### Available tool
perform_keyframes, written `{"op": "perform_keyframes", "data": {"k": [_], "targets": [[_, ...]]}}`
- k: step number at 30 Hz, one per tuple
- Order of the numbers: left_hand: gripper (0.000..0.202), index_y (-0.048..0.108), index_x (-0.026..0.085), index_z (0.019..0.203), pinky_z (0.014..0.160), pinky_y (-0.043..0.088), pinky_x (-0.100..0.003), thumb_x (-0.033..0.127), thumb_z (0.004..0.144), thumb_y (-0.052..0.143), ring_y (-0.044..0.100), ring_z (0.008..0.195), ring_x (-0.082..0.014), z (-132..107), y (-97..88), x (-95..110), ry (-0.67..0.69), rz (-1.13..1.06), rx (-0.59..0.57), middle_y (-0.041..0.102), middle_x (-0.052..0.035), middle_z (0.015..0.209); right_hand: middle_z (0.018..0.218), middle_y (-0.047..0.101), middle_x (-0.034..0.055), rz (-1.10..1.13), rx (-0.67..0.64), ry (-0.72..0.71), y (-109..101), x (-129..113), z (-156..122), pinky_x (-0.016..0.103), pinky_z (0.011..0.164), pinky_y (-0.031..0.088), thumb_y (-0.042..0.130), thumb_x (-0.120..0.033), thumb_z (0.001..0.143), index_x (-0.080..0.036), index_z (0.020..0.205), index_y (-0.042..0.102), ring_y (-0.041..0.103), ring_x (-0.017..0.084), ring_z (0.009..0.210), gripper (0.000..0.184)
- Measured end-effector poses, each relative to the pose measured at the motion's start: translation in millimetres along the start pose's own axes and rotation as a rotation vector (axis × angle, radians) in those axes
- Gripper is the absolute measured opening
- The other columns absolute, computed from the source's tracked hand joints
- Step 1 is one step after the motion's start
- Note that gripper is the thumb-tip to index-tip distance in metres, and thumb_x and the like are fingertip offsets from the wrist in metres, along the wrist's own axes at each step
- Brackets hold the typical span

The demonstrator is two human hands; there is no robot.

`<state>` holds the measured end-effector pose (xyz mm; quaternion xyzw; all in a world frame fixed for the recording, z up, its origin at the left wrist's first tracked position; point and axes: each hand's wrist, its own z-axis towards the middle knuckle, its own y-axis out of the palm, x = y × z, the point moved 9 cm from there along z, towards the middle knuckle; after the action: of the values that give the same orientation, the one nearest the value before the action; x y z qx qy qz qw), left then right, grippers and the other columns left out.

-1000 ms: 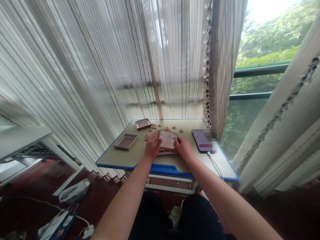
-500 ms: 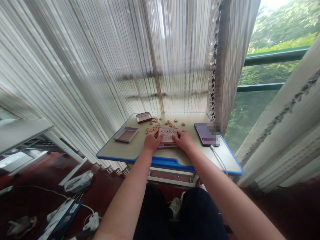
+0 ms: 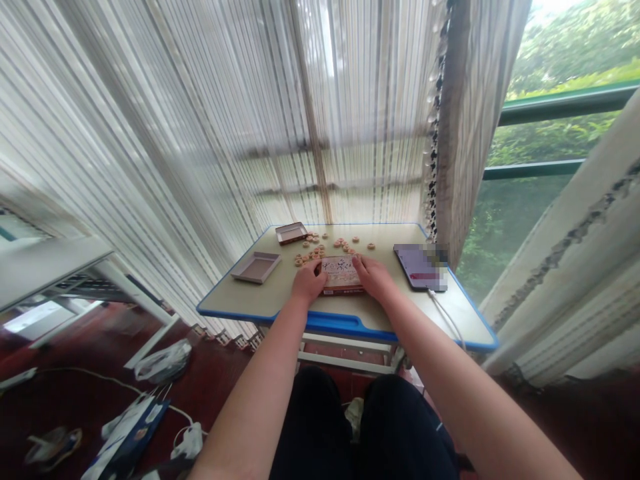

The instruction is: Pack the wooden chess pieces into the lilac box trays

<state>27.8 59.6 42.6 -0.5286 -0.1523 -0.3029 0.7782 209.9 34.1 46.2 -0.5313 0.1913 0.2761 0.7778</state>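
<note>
Left hand [image 3: 309, 281] and right hand [image 3: 373, 275] clamped on printed box [image 3: 343, 275], one each side. Pale blue-edged table [image 3: 280, 298] beneath; striped curtain [image 3: 210, 113] behind.

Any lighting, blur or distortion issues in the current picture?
Head view: daylight backlights the curtain and nearly whitens the sky at upper right; the red floor is dim. Head view: outer areas look stretched and smeared; the device is pixelated at right; the box between left hand and right hand is clearer.

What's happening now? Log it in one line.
left grip: on printed box, left side | right grip: on box, right side | round pieces: scattered beyond box
</note>
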Motion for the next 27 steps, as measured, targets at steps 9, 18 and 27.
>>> {"op": "perform_keyframes", "data": {"k": [9,18,27], "targets": [[0.030,0.066,0.020,0.099,0.087,0.047,-0.033,0.022,0.070,0.058,0.062,0.093,-0.0213,-4.7,-6.1,-0.4,-0.032,-0.021,0.038,0.068,-0.0069,0.099,0.105,0.067,0.0104,-0.016,0.021,0.007,1.0,6.4,1.5,0.031,0.085,0.042,0.049,-0.034,0.083,-0.019,0.109,0.063,0.061,0.023,0.094,0.033],[0.042,0.058,0.019,0.114,0.090,0.045,-0.033,0.027,0.073,0.058,0.060,0.096,-0.0215,-4.0,-8.5,-4.9,-0.048,-0.028,0.059,0.065,-0.0089,0.104,0.099,0.067,0.0078,0.029,0.017,0.031,-5.5,4.0,-0.3,0.028,0.079,0.044,0.053,-0.023,0.074,-0.017,0.103,0.064,0.061,0.018,0.083,0.033],[0.037,0.065,0.023,0.109,0.098,0.039,-0.035,0.035,0.076,0.055,0.054,0.106,-0.0237,-0.1,2.0,0.2,0.045,0.113,-0.011,0.062,-0.0086,0.109,0.104,0.066,0.0092,-0.073,-0.006,-0.018,-4.5,-2.9,-0.4,0.029,0.085,0.042,0.051,-0.025,0.075,-0.018,0.100,0.067,0.058,0.022,0.094,0.031]]}}
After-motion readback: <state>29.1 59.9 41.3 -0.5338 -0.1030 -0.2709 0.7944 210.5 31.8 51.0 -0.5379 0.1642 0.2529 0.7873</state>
